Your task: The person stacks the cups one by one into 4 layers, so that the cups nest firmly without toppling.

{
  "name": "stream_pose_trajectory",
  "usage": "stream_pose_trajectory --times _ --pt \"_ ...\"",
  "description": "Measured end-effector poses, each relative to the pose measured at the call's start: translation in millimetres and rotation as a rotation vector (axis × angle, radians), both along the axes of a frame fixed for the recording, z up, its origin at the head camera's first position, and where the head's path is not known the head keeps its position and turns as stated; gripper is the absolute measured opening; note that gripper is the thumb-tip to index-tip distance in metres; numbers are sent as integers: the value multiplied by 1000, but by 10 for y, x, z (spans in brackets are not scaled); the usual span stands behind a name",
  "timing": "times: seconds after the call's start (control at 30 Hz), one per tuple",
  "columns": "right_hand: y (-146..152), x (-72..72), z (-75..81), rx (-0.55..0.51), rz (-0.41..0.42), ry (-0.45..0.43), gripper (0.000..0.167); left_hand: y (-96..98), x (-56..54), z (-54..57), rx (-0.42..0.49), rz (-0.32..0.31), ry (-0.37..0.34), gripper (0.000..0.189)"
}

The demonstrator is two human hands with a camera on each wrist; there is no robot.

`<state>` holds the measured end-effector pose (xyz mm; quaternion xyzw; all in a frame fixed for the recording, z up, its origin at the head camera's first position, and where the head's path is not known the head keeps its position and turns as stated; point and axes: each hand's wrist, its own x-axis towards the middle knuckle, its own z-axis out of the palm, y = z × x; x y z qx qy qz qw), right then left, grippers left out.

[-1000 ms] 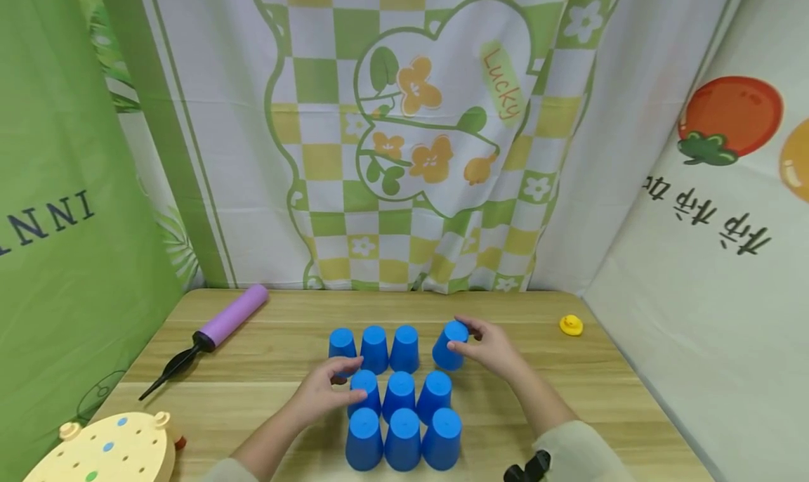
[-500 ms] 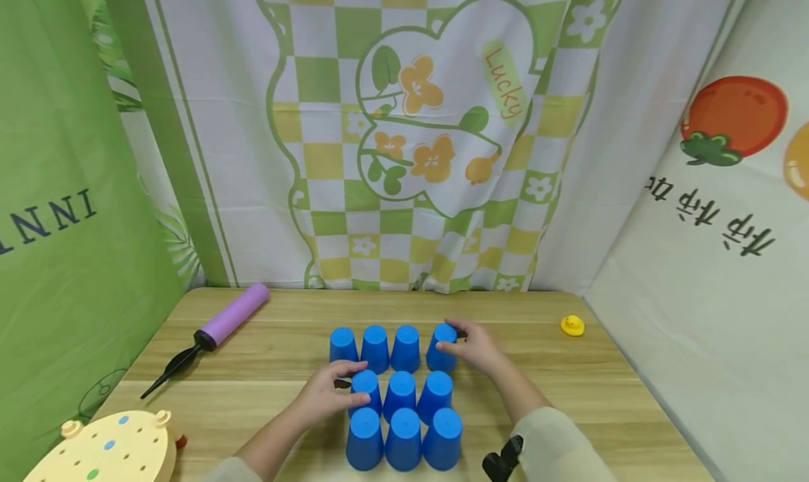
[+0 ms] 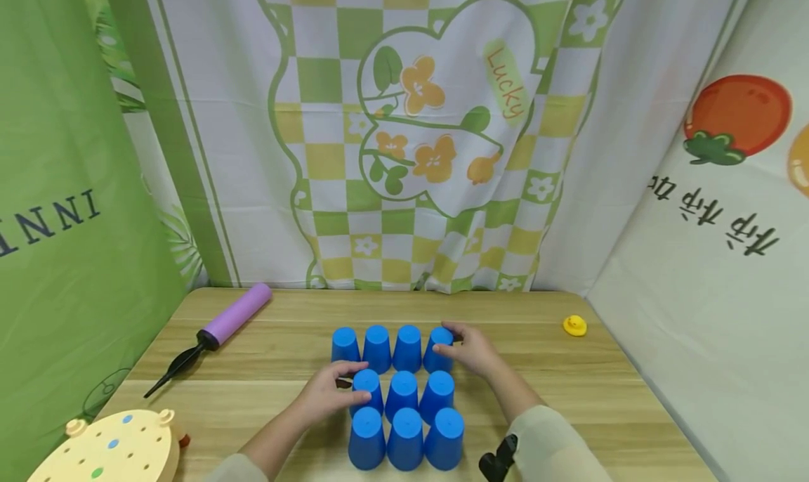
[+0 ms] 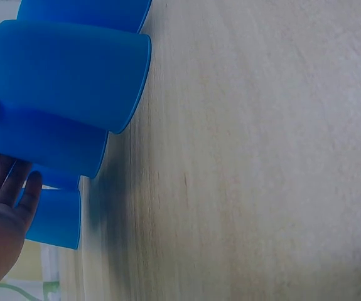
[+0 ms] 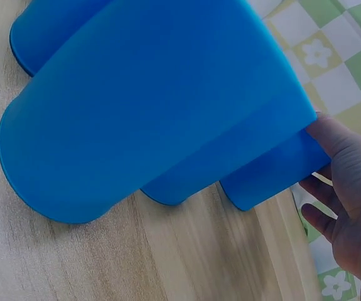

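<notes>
Blue cups stand upside down in three rows on the wooden table [image 3: 291, 341]. Three make the front row [image 3: 405, 443], three the middle row [image 3: 401, 395], several the back row [image 3: 377, 350]. My right hand [image 3: 470, 352] grips the cup [image 3: 437, 356] at the back row's right end, thumb in front and fingers behind. My left hand [image 3: 325, 395] holds the middle row's left cup [image 3: 368, 385] between thumb and fingers. In the left wrist view its fingers [image 4: 10, 182] lie along the cup's side [image 4: 45, 141]. From the right wrist, a near cup [image 5: 155, 106] hides much of the gripped one.
A purple pump [image 3: 234, 317] with a black nozzle lies at the back left. At the front left is a round cream board with holes [image 3: 114, 443]. A yellow toy duck [image 3: 574, 325] sits at the back right. Patterned curtains [image 3: 411, 152] enclose the table.
My right hand has moved left with its cup, bringing it up beside the other back-row cups. My left hand has stayed at the same middle-row cup.
</notes>
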<state>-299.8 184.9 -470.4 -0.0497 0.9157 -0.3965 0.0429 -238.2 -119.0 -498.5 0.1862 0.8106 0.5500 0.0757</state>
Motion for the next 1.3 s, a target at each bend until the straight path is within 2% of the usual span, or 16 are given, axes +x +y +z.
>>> stream_pose_trajectory --times 0.27,0.4,0.77,1.07,1.3 --pt "11 4 -8 14 27 8 59 -20 18 27 -25 54 -25 55" --pt "19 10 0 7 35 4 62 -48 6 118 -45 94 -35 57" --pt "97 119 32 -56 13 7 66 -148 -111 424 -6 184 -7 54" --pt "210 257 50 -96 13 60 61 -151 -264 597 -1 176 87 52" --pt "240 413 67 -133 -11 88 54 -139 -393 693 44 212 40 53"
